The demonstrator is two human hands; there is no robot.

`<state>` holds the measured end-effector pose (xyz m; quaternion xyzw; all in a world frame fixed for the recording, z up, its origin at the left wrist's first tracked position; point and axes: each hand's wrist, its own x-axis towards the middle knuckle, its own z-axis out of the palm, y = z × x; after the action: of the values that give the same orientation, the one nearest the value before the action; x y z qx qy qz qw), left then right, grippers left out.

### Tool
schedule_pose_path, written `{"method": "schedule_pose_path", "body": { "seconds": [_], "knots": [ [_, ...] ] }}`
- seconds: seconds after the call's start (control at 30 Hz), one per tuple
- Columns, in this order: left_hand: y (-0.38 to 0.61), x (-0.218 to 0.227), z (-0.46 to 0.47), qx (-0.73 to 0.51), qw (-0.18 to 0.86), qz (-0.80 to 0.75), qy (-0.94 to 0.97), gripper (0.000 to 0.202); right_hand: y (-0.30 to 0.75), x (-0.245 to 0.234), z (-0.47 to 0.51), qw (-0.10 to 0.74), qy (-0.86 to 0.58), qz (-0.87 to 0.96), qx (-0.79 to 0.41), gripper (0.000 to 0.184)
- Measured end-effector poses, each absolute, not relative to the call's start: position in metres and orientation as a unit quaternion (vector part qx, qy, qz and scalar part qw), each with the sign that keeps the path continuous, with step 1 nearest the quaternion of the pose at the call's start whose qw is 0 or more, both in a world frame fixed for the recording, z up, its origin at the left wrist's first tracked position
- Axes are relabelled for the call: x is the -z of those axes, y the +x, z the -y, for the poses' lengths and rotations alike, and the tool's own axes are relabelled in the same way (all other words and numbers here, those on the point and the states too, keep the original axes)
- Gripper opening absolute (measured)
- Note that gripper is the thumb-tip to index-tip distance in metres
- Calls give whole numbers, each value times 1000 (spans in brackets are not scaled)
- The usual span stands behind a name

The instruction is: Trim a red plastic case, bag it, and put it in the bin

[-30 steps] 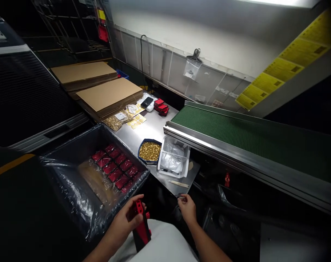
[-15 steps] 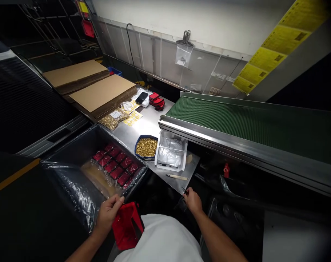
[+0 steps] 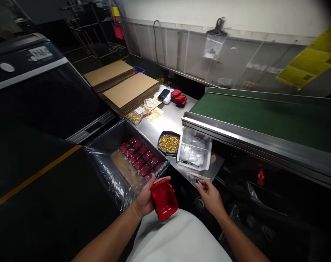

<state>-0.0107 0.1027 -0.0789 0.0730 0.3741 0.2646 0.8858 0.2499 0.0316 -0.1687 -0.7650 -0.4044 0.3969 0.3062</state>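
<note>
Left hand turned red part flat, raised beside bin.

In your left hand you hold a red part of moulded plastic, smooth with a dull sheen. Your right hand pinches a small tool that looks like dark metal. The bin at centre left is lined with crinkled, glossy clear film, and the red pieces inside it shine through their wrap. The tabletop is brushed steel, smooth and faintly reflective. The small tray holds bright brassy metal bits. Beside it the white container is plastic, with clear bags in it. The conveyor belt on the right is matt green and finely ribbed, framed in shiny metal. The flat sheets at upper centre are matt brown cardboard.
</note>
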Motion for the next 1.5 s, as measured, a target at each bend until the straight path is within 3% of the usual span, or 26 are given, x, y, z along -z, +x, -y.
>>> {"method": "schedule_pose_path", "body": {
  "seconds": [0.07,0.17,0.33,0.53,1.27,1.4,1.5],
  "knots": [
    [-8,69,-107,-284,868,-399,82,63,228,130,-41,349,-722,422,-422,48],
    [-4,53,-107,-320,835,-435,106,67,196,66,-47,405,-626,474,-468,37],
    [-1,30,-100,-343,827,-445,40,69,160,7,-48,364,-551,609,-439,19],
    [-4,15,-96,-354,820,-448,51,68,146,2,-56,300,-549,641,-444,17],
    [5,13,-89,-279,855,-432,74,76,164,-15,-58,277,-509,694,-427,12],
    [5,13,-89,-271,861,-428,49,74,178,-10,-55,285,-508,718,-380,13],
    [4,14,-90,-259,878,-403,26,74,184,-7,-53,263,-495,774,-295,23]
  ]
}}
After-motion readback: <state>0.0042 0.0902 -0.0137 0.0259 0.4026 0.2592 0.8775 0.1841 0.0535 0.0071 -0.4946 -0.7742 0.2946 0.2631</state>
